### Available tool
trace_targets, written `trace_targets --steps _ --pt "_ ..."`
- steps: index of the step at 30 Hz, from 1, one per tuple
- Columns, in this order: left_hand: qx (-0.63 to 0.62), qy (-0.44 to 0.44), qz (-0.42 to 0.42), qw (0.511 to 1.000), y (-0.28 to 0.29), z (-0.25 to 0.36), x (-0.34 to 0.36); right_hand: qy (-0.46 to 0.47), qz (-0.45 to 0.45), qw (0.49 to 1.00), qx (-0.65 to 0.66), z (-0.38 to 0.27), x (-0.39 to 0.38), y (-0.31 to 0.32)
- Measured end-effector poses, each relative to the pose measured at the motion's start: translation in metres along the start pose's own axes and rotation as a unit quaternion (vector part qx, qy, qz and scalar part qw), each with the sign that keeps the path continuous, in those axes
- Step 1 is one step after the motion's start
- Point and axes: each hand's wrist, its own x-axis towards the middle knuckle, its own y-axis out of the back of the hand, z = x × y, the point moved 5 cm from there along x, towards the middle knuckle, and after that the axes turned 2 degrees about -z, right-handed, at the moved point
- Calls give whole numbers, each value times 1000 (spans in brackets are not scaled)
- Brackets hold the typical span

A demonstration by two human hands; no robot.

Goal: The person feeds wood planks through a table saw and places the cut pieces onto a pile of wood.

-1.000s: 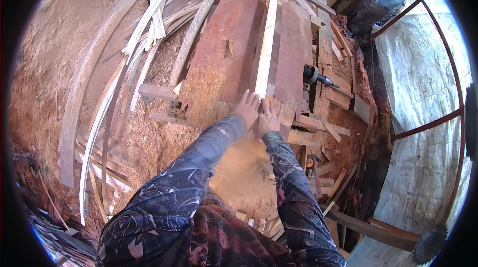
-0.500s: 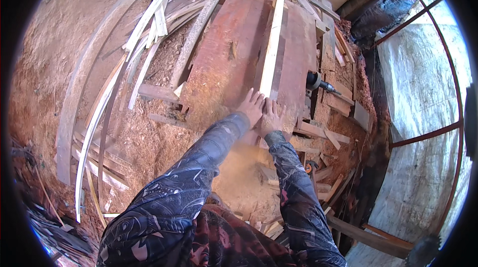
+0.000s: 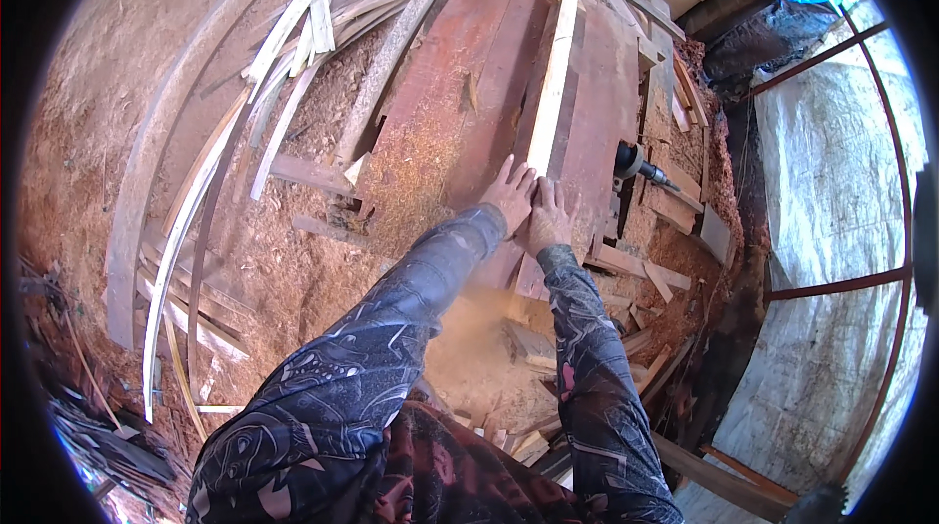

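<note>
Both of my hands lie flat, side by side, on the near end of a stack of reddish wooden planks. My left hand has its fingers spread and touches the near end of a pale narrow wooden strip that runs along the planks. My right hand presses on the plank beside it, fingers together. Neither hand grips anything. Sawdust hangs in the air below my wrists.
A power tool rests just right of the planks. Long thin bent offcuts and pale slats lie on the sawdust-covered ground to the left. Short wood scraps pile up at the right, beside a white tarp on metal rods.
Both hands have slid forward along the planks, up to the end of the pale strip. A cloud of sawdust has spread below my arms.
</note>
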Motion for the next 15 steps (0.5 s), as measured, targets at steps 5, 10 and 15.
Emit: trace_targets --steps 5,10,15 --pt "-6 12 38 999 -5 -7 11 10 -13 1000 5 7 10 -6" --pt "-142 131 10 981 -11 -88 -45 6 -34 999 -27 14 21 -7" --pt "-172 456 -179 855 -62 -186 -145 7 -60 997 -44 13 32 1"
